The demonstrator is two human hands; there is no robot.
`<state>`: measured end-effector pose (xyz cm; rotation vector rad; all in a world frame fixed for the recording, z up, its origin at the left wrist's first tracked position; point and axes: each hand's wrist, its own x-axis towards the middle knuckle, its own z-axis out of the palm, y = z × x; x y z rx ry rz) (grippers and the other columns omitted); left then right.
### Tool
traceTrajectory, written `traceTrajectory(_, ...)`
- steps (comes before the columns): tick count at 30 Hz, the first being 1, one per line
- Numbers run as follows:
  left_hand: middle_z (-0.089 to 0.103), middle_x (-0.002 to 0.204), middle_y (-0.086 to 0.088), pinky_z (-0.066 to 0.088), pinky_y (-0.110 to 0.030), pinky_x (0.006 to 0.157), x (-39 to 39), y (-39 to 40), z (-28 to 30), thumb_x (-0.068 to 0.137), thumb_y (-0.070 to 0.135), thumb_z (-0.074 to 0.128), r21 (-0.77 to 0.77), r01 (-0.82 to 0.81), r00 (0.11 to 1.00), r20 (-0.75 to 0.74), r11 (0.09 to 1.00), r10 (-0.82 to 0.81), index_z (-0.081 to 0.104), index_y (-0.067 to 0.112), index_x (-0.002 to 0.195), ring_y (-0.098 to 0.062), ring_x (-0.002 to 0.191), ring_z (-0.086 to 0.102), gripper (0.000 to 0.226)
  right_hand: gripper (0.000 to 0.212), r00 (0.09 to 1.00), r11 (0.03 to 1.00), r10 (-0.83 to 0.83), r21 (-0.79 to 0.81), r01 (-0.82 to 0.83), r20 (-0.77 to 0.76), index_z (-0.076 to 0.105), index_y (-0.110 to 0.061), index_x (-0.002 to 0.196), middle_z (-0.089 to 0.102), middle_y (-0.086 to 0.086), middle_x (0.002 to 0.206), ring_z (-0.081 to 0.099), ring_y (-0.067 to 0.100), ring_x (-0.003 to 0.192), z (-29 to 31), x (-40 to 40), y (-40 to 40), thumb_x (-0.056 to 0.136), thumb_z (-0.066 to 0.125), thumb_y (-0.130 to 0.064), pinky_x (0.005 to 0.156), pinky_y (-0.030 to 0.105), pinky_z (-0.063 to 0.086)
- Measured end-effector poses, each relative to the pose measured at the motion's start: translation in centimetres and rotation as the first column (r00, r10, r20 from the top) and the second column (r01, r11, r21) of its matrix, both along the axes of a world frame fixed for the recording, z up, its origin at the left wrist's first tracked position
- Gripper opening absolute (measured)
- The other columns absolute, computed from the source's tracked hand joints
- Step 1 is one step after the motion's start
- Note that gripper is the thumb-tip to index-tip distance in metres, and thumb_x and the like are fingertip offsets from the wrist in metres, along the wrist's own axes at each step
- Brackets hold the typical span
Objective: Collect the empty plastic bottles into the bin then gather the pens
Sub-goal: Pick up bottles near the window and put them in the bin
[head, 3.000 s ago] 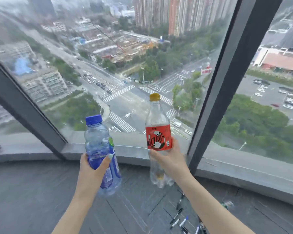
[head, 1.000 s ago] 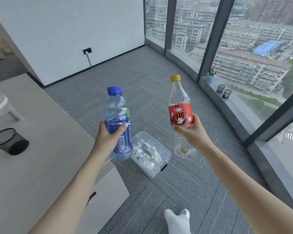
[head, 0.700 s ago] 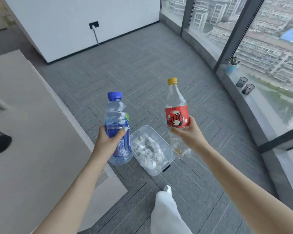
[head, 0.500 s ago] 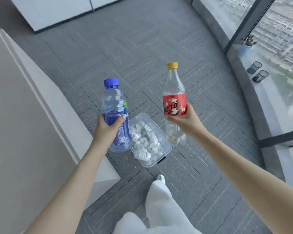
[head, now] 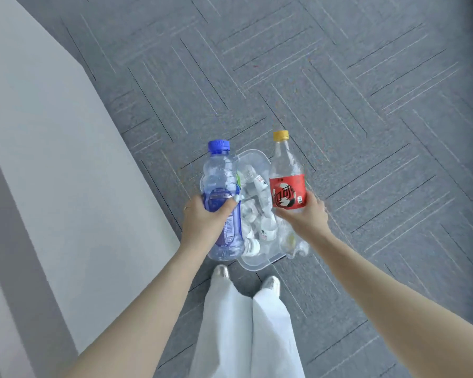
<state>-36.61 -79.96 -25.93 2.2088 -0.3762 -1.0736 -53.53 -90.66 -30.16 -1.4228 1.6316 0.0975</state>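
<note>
Above clear bin [head: 253, 261] of bottles, hands gripping blue-capped bottle [head: 223, 186], red-labelled bottle [head: 287, 184], counter [head: 52, 159] left

The view has turned from the window down to the floor. Both hands have brought the blue bottle [head: 222, 197] and the red-label bottle [head: 286, 186] above the clear bin [head: 257, 261], now just before the feet [head: 221, 272].

grey carpet [head: 366, 91] | pale desk [head: 52, 173] left | white trousers [head: 246, 331]
</note>
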Motion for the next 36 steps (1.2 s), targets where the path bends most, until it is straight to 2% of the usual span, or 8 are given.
traceTrajectory(3, 0.064, 0.102, -0.007, 0.041, -0.024, 0.058, 1.3, -0.3, -5.3, 0.071, 0.055, 0.068, 0.099, 0.038, 0.999, -0.031, 0.994, -0.035, 0.06, 0.014, 0.099, -0.02, 0.086, 0.064, 0.05, 0.07, 1.0, 0.995, 0.01, 0.1, -0.008, -0.02, 0.047, -0.02, 0.125, 0.056, 0.006, 0.118, 0.053, 0.026, 0.11, -5.7, -0.3, 0.0, 0.067, 0.078, -0.042, 0.095, 0.038, 0.043)
traceTrajectory(5, 0.065, 0.102, -0.006, 0.045, -0.025, 0.061, 2.4, -0.3, -7.9, 0.068, 0.059, 0.066, 0.133, 0.071, 0.997, -0.049, 0.989, -0.065, 0.061, 0.015, 0.099, -0.019, 0.086, 0.064, 0.055, 0.068, 0.999, 0.983, -0.025, 0.184, 0.02, 0.028, 0.042, -0.017, 0.128, 0.058, 0.0, 0.109, 0.058, 0.021, 0.094, -8.6, 0.0, -0.2, 0.072, 0.077, -0.034, 0.07, 0.03, 0.048)
traceTrajectory(11, 0.058, 0.109, 0.002, 0.048, -0.037, 0.084, 6.1, -1.3, -12.9, 0.077, 0.044, 0.067, 0.192, 0.116, 0.993, -0.025, 0.974, -0.113, 0.043, 0.023, 0.107, -0.022, 0.098, 0.061, 0.044, 0.072, 0.999, 0.965, 0.041, 0.26, -0.033, -0.024, 0.034, -0.018, 0.136, 0.057, 0.001, 0.101, 0.054, 0.013, 0.063, -15.3, 1.9, -0.4, 0.077, 0.074, -0.033, 0.046, 0.022, 0.036)
traceTrajectory(14, 0.053, 0.108, 0.003, 0.04, -0.03, 0.079, 6.9, -2.8, -14.6, 0.078, 0.04, 0.069, 0.192, 0.157, 0.987, 0.011, 0.969, -0.162, 0.04, 0.019, 0.115, -0.02, 0.095, 0.056, 0.051, 0.067, 0.995, 0.97, 0.083, 0.233, -0.07, -0.049, 0.037, -0.014, 0.133, 0.056, 0.007, 0.115, 0.057, 0.02, 0.08, -17.3, 2.8, 0.0, 0.078, 0.072, -0.03, 0.054, 0.024, 0.039)
traceTrajectory(19, 0.05, 0.11, 0.001, 0.041, -0.032, 0.082, 6.3, -5.4, -17.0, 0.078, 0.037, 0.068, 0.182, 0.283, 0.95, 0.08, 0.942, -0.302, 0.038, 0.012, 0.117, -0.024, 0.1, 0.055, 0.055, 0.078, 0.976, 0.957, 0.197, 0.234, -0.17, -0.096, 0.025, -0.015, 0.145, 0.038, 0.009, 0.146, 0.053, 0.03, 0.118, -18.4, 2.4, 0.6, 0.082, 0.067, -0.032, 0.093, 0.044, 0.048)
traceTrajectory(25, 0.058, 0.12, -0.003, 0.016, -0.054, 0.112, 5.1, -10.0, -19.5, 0.077, 0.048, 0.065, 0.339, 0.498, 0.749, 0.296, 0.798, -0.593, 0.04, 0.015, 0.12, -0.027, 0.114, 0.052, 0.06, 0.067, 0.982, 0.97, 0.152, 0.206, -0.126, -0.114, 0.026, -0.017, 0.145, 0.031, 0.004, 0.151, 0.056, 0.023, 0.113, -17.5, 0.0, -1.0, 0.089, 0.059, -0.031, 0.094, 0.037, 0.042)
traceTrajectory(30, 0.055, 0.129, -0.009, 0.001, -0.06, 0.111, 5.4, -13.1, -21.7, 0.079, 0.049, 0.062, 0.401, 0.601, 0.566, 0.398, 0.692, -0.722, 0.035, 0.013, 0.132, -0.027, 0.134, 0.035, 0.069, 0.064, 0.986, 0.98, 0.128, 0.168, -0.108, -0.11, 0.027, -0.015, 0.145, 0.034, 0.002, 0.149, 0.04, 0.018, 0.131, -17.0, -2.1, -1.5, 0.09, 0.058, -0.029, 0.103, 0.036, 0.037)
traceTrajectory(36, 0.033, 0.151, -0.007, 0.006, -0.057, 0.113, 6.6, -13.6, -21.9, 0.084, 0.044, 0.058, 0.429, 0.62, 0.596, 0.288, 0.657, -0.75, 0.021, 0.017, 0.146, -0.026, 0.143, 0.017, 0.077, 0.061, 0.991, 0.98, 0.109, 0.173, -0.094, -0.082, 0.03, -0.016, 0.143, 0.035, 0.002, 0.148, 0.044, 0.017, 0.126, -16.7, -1.9, -1.2, 0.09, 0.057, -0.03, 0.101, 0.035, 0.038)
